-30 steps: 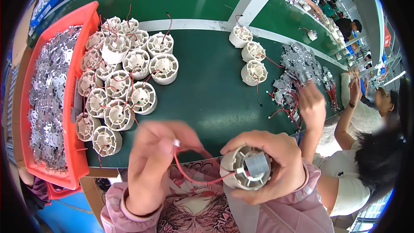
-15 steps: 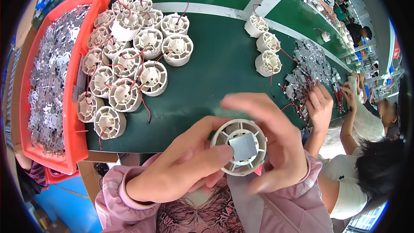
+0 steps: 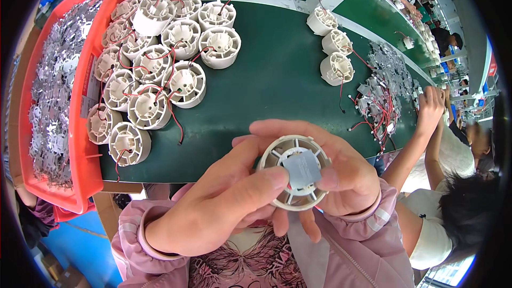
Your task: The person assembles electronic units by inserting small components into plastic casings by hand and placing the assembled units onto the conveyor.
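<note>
Between my hands, above the table's near edge, is a round white plastic housing [image 3: 295,144] with spokes. A flat grey plate [image 3: 303,168] lies across its centre. My left hand [image 3: 224,197] grips the housing's left side, its thumb pressed on the plate's left edge. From the other side my right hand [image 3: 346,173] wraps the housing, with its thumb at the plate's right edge and its fingers curled behind. The housing's underside is hidden by my fingers.
Many similar white housings [image 3: 149,108] with red and black wires stand left, beside a red bin [image 3: 88,101] of grey metal pieces. Three more housings [image 3: 337,68] stand right, near a heap of wired grey parts [image 3: 380,104]. A co-worker's arm [image 3: 421,128] reaches in at the right.
My right hand has closed in from hovering beside the housing and now grips it, thumb on the plate. The co-worker's hand has moved away from the wired heap, farther right.
</note>
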